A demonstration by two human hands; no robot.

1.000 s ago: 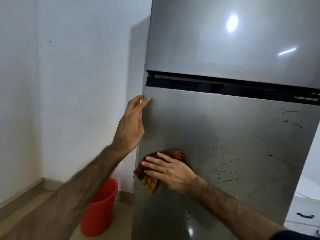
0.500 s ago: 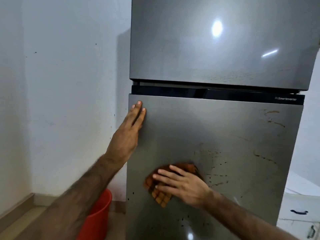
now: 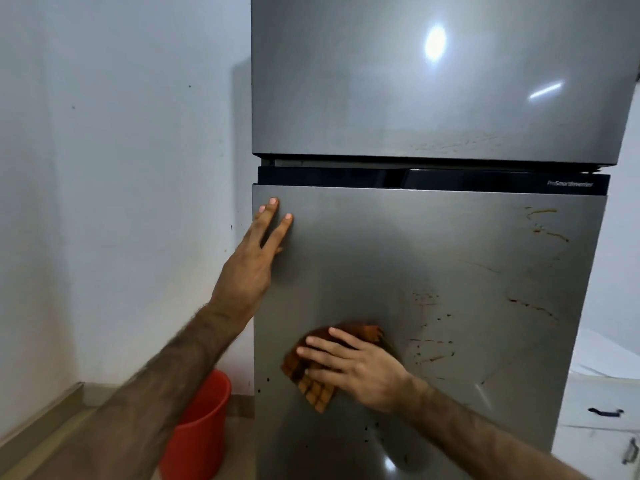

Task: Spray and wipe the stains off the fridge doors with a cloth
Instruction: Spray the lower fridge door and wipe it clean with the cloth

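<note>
Doors number two: left hand (image 3: 252, 268) fingers splayed flat on lower door (image 3: 450, 271), right hand (image 3: 360, 367) fingers spread pressing one cloth (image 3: 311, 389).

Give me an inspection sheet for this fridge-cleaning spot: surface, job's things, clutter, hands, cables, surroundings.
Surface: lower fridge door carries brown streaks and specks to the right of the cloth, more near its upper right corner; upper fridge door shows faint smears along its bottom edge.
Job's things: orange checked cloth pressed flat on the lower door; no spray bottle seen.
Clutter: red bucket on the floor left of the fridge.
Hands: left hand flat against the lower door's upper left edge, holding nothing; right hand spread over the cloth.
Cables: nothing seen.
Surroundings: white wall at left; white cabinet with dark handle at right.
</note>
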